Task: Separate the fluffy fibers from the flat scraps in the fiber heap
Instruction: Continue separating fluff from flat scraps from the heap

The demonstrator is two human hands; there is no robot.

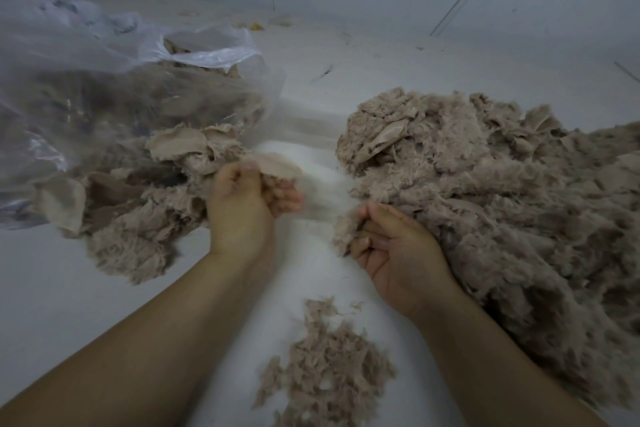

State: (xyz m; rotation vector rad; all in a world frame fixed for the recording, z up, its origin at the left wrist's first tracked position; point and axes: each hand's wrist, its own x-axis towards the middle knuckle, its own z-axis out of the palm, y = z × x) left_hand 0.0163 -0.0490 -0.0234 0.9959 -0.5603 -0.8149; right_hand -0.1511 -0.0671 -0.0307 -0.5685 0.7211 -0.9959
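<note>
The big heap of beige-grey fluffy fibre [502,191] fills the right side, running off the frame edge. On the left, a clear plastic bag [86,55] spills a smaller mound of flat tan scraps [176,142] mixed with fluff. A loose tuft pile [322,371] lies between the forearms. The right hand [391,250] curls round a fluff clump at the heap's edge; the left hand [249,204] clutches fluff with a flat scrap. Pulling gently should free fluff cleanly. The strands between the hands are blurred.
</note>
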